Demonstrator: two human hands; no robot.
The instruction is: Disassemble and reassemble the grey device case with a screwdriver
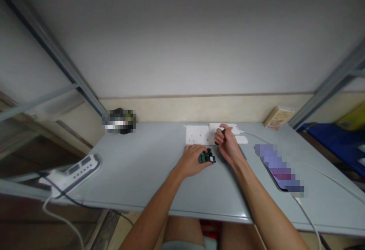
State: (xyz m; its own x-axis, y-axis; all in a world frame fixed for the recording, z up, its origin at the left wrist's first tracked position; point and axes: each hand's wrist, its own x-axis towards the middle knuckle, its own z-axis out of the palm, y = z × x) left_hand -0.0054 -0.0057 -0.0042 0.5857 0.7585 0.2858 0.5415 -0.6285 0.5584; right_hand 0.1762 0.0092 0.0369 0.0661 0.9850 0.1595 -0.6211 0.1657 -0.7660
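My left hand is closed around a small black device with an exposed green circuit board, keeping it on the tabletop. Its exact kind is hard to make out; the fingers cover its left side. In the fist of my right hand is a screwdriver with a dark handle. Its thin shaft points down and left toward the board; whether the tip touches cannot be seen. Just behind my left hand lies a white sheet with several tiny dark parts on it. A dark flat object is partly hidden under my right wrist.
A white power strip with a cable lies behind my right hand. At right are a phone with a cable and a small box. Another power strip sits at left, with a blurred dark object farther back.
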